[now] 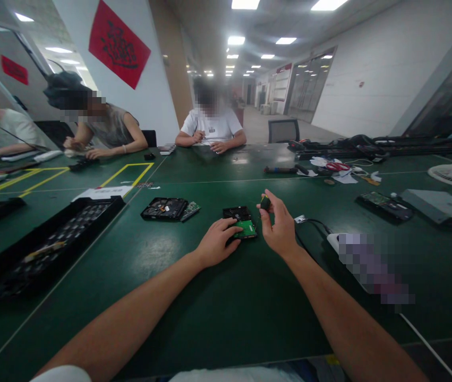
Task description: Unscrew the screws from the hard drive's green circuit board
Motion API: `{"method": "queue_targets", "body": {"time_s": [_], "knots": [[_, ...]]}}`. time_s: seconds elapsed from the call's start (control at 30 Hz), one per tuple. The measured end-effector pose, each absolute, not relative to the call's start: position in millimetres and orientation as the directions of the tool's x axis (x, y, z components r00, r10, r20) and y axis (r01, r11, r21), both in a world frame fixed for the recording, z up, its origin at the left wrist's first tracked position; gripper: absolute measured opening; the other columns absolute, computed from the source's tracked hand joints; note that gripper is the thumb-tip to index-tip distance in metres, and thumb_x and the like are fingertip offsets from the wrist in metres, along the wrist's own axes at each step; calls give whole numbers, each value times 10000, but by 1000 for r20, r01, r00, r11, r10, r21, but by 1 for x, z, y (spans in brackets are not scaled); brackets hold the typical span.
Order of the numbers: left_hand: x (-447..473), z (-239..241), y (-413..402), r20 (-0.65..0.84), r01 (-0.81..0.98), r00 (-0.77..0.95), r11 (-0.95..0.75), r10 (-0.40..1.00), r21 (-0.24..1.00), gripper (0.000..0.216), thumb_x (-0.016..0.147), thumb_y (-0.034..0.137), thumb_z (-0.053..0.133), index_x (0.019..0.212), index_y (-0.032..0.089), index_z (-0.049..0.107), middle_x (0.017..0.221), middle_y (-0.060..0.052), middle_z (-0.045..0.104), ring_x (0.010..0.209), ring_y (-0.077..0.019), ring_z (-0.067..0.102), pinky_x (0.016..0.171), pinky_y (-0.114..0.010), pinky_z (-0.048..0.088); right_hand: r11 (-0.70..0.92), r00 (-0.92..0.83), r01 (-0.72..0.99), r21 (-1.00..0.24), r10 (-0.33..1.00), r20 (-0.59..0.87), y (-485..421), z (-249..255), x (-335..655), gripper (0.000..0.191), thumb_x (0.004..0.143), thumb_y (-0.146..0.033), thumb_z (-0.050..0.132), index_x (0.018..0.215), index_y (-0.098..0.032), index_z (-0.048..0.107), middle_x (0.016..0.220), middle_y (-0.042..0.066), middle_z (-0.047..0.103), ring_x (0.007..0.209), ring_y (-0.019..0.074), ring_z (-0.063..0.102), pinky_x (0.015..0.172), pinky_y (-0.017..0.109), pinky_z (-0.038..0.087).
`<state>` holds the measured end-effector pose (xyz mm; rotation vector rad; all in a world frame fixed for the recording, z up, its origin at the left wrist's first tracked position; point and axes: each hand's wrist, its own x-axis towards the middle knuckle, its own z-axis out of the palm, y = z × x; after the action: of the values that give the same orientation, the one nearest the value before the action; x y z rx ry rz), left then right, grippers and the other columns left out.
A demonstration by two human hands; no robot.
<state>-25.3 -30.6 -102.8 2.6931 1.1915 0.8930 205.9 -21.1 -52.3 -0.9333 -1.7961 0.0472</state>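
A hard drive [245, 229] with a green circuit board facing up lies on the green table in front of me. My left hand [218, 241] holds it from the left, fingers over the board and thumb at the near edge. Just right of the drive, my right hand [277, 225] is raised and pinches the dark handle of a screwdriver [265, 202]. Its thin shaft points down toward the drive's right side; where the tip ends is hard to make out. Left of these lies another opened drive [164, 208], with a loose circuit board [190, 210] against it.
A long black tray [46, 241] stands at the left. To the right are a power strip [349, 260] with its cable, a black drive [385, 206] and a grey metal box [443, 207]. Scissors [337, 166] and scraps lie farther back. Several people sit across the table.
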Motion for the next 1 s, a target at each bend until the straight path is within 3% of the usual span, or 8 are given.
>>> {"method": "queue_targets", "body": {"time_s": [0.4,1.0], "knots": [[-25,-103,-30,478,662,541,-701,692,265,380,891,330,621,1261,244,624,1369,-130,557,1284,-308,517,1076,-561,423,700,-130,503,-507,642,756,-15,-58,207,506,985,-232,482,1478,-278,380,1412,111,537,1156,241,636,989,479,548],[-25,-103,-30,481,660,537,-701,693,272,375,893,337,619,1257,247,624,1367,-129,556,1287,-307,515,1078,-554,424,666,-86,601,-441,603,793,-23,-49,207,436,947,-330,578,1373,-276,504,1214,113,558,1065,251,596,863,443,592]]}}
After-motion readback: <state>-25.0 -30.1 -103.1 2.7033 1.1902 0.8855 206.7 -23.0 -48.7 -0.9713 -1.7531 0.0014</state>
